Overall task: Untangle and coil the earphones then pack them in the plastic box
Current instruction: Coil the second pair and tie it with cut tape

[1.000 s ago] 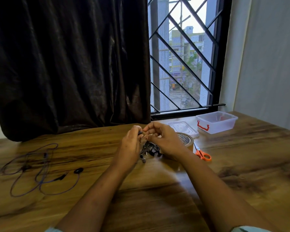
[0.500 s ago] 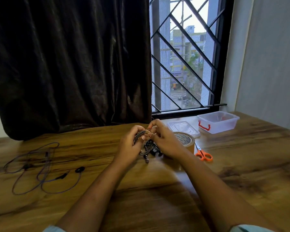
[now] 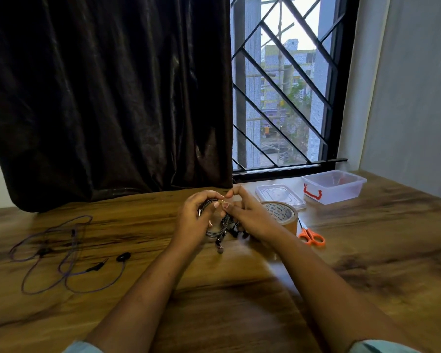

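Earphones [image 3: 215,232] gripped in left hand [image 3: 192,222], tape roll [image 3: 278,211] reading WONDER

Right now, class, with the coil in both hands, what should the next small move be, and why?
Probably wrap the tan strip, pinched by the right hand, round the coiled earphones in the left hand: the loops are gathered but look unbound, and loose ends dangle below.

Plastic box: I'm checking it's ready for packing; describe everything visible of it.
The plastic box is rectangular and clear, with an orange-red clasp on the end facing its lid. It stands upright and open on the wooden table by the window, beyond the person's right hand. The lid lies flat beside it, apart. Only the table touches it.
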The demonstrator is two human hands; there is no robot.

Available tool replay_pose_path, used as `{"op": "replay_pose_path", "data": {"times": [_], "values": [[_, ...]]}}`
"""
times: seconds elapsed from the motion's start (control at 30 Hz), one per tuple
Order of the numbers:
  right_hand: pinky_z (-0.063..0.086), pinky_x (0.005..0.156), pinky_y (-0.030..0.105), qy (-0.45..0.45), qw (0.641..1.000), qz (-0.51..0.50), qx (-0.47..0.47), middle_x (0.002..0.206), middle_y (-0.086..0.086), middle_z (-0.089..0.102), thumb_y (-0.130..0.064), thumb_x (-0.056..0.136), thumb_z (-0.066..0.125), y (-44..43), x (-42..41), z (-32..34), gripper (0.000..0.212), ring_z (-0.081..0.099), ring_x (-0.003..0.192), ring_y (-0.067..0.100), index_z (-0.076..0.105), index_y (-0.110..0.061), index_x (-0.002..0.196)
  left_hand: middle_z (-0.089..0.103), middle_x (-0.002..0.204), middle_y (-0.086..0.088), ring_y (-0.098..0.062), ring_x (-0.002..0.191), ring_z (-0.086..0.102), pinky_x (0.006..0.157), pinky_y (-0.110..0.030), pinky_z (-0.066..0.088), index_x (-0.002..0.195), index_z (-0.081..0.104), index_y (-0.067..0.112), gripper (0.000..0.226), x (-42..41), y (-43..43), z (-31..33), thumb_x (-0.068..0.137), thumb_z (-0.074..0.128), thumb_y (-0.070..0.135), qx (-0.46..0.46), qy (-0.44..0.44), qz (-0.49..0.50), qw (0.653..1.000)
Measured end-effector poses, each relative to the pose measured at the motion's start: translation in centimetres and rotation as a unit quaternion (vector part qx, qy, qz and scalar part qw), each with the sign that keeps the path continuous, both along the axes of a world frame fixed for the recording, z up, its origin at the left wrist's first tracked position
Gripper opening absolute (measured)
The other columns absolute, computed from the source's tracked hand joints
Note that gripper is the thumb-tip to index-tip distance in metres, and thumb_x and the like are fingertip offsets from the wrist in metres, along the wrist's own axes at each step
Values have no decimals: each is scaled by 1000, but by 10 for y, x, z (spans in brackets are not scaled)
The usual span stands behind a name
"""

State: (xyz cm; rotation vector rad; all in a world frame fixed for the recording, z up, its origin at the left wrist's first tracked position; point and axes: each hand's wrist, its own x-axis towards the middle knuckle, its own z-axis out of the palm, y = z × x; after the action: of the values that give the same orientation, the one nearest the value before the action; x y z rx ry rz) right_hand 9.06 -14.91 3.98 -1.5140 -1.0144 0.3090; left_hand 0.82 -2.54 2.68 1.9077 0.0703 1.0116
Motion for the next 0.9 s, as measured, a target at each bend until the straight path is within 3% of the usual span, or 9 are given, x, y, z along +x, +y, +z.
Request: {"op": "replay_pose_path", "data": {"times": [0.1,0.17,0.27,0.47,0.57,0.67,0.77,0.83,0.9], "values": [[35,42,13,-59,996,-51,-50,67,-3,54,-19,97,52,1,1,-2,19,45,45,-1,44,-15,114,64,93,3,-1,60,58,48,-17,46,92,65,24,19,0,1,2,92,55,7,-53,1,37,998],[39,46,14,-126,983,-94,-94,75,-1,60,-20,97,51,2,2,-6,17,51,56,5,43,-22,112,63,85,6,2,50,55,46,-13,46,94,64,21,17,0,5,2,92,55,7,-70,27,79,994],[42,53,14,-158,968,-155,-119,95,5,62,-11,97,49,4,7,-9,22,57,72,7,45,-21,116,62,84,5,-2,58,58,49,-10,47,96,63,21,17,1,11,-2,93,53,8,-84,73,116,987],[42,62,22,-182,931,-264,-174,101,9,62,12,86,47,-7,17,-8,42,57,82,16,47,-11,122,61,89,4,-9,73,59,64,-22,54,99,63,14,19,5,9,-13,96,46,5,-125,154,100,975],[39,65,28,-211,899,-318,-214,99,12,62,11,88,44,-14,20,-8,37,52,81,20,45,-8,119,59,87,7,-9,77,58,76,-34,55,104,63,16,23,6,10,-15,97,45,5,-102,184,117,970],[40,65,34,-239,865,-359,-255,99,16,62,9,87,43,-19,22,-7,30,56,86,29,45,-5,113,62,88,7,-20,82,60,81,-46,54,97,63,25,24,5,12,-16,96,46,7,-87,203,126,967],[46,70,27,-195,904,-317,-210,106,11,64,4,90,45,-16,23,-5,27,59,92,23,52,-10,113,63,89,10,-18,84,61,80,-43,55,99,66,25,26,5,8,-15,96,47,7,-83,184,103,974],[42,60,14,-115,955,-238,-134,106,9,64,-8,96,46,-10,16,-4,18,57,85,15,56,-13,111,65,92,10,-14,84,62,76,-35,55,99,67,25,28,4,4,-12,96,46,6,-106,150,71,980],[41,54,9,-33,984,-143,-100,106,6,63,-23,98,49,-2,4,-5,18,57,83,11,56,-15,113,68,94,5,-12,84,64,70,-28,55,98,67,24,29,3,0,-9,96,46,5,-134,110,35,984]]}}
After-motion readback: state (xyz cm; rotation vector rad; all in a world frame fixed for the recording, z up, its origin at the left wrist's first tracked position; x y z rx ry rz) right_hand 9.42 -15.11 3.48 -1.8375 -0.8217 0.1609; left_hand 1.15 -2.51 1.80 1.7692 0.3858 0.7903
